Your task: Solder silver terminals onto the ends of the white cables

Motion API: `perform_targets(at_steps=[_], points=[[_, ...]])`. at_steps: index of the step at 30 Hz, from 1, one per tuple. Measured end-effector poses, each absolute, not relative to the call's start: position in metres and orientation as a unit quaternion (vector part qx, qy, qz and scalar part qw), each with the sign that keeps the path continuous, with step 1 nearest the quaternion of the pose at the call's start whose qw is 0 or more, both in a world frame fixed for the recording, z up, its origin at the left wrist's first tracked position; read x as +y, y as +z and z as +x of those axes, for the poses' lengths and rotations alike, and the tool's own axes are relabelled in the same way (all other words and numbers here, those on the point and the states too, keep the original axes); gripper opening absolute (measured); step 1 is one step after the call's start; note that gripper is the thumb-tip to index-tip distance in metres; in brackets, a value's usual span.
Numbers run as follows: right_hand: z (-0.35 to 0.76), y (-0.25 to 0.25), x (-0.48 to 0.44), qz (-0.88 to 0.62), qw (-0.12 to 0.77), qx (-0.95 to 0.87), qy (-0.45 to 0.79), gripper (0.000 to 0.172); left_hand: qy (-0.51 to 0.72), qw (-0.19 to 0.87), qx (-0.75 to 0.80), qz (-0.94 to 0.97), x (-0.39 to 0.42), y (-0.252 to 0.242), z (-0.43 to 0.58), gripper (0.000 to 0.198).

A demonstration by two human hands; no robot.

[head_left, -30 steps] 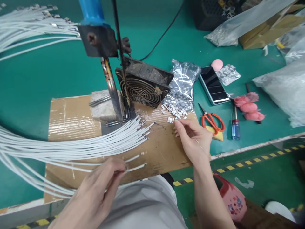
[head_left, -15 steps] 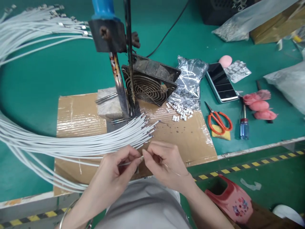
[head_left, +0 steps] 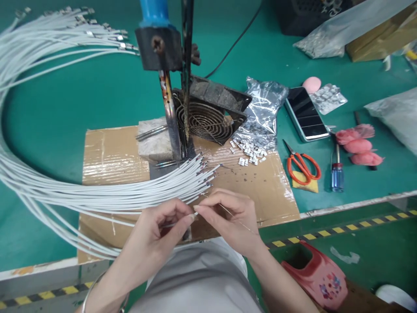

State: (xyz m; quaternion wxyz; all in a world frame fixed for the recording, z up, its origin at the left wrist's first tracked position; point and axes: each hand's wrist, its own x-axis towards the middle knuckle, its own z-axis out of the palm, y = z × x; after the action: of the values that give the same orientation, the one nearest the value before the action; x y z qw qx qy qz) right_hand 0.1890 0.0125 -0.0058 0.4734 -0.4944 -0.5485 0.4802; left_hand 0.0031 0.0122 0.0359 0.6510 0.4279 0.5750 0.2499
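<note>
My left hand (head_left: 163, 234) is closed in a pinch on a white cable (head_left: 167, 225) just behind its end. The thumb and forefinger of my right hand (head_left: 231, 219) meet at that same cable's tip, which they mostly hide. A thin silvery wire (head_left: 232, 214) runs across the fingers of my right hand; it looks like solder. Just beyond my hands lies a thick bundle of white cables (head_left: 130, 191), their bare ends pointing right. Above those ends a soldering iron (head_left: 168, 104) with a blue handle is clamped tip down.
Behind the cardboard mat (head_left: 260, 187) stand a black fan (head_left: 208, 117) and a stone-like block (head_left: 153, 145). Small white connectors (head_left: 249, 152) spill from a clear bag (head_left: 263, 108). Farther right are orange-handled scissors (head_left: 302, 167), a phone (head_left: 306, 114) and a screwdriver (head_left: 338, 174).
My right hand has opened out slightly at the knuckles, and more of the thin wire shows across it. Its fingertips stay at the cable's tip. The whole view has shifted a little.
</note>
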Motion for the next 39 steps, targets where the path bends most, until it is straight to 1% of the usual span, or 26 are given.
perform_targets(at_steps=[3,5,8,13,16,18,22,29,34,39], points=[[0.186,-0.009,0.012,-0.481,0.501,-0.609,0.383,0.023,0.249,0.665,0.553,0.437,0.014,0.03,0.0,0.029],[0.183,-0.011,0.011,-0.481,0.523,-0.608,0.355,0.02,0.263,0.666,0.537,0.446,0.016,0.026,-0.002,0.034],[0.176,-0.01,0.012,-0.51,0.543,-0.538,0.395,0.017,0.289,0.658,0.533,0.447,0.019,0.024,-0.001,0.033],[0.173,-0.005,0.016,-0.553,0.574,-0.386,0.464,0.021,0.31,0.654,0.566,0.395,0.02,0.031,0.005,0.027],[0.174,-0.004,0.013,-0.522,0.541,-0.396,0.527,0.021,0.325,0.654,0.587,0.348,0.02,0.036,0.008,0.027],[0.173,-0.004,0.011,-0.496,0.526,-0.408,0.558,0.018,0.333,0.653,0.59,0.339,0.019,0.037,0.01,0.027],[0.17,-0.005,0.008,-0.475,0.538,-0.406,0.566,0.01,0.336,0.647,0.595,0.338,0.019,0.037,0.01,0.027],[0.172,-0.003,0.009,-0.486,0.535,-0.42,0.549,0.01,0.335,0.651,0.59,0.339,0.019,0.034,0.009,0.029],[0.171,-0.005,0.008,-0.45,0.535,-0.345,0.626,0.006,0.339,0.644,0.588,0.354,0.017,0.031,0.009,0.028],[0.175,-0.006,0.011,-0.459,0.507,-0.321,0.655,0.013,0.343,0.639,0.568,0.389,0.016,0.023,0.004,0.025]])
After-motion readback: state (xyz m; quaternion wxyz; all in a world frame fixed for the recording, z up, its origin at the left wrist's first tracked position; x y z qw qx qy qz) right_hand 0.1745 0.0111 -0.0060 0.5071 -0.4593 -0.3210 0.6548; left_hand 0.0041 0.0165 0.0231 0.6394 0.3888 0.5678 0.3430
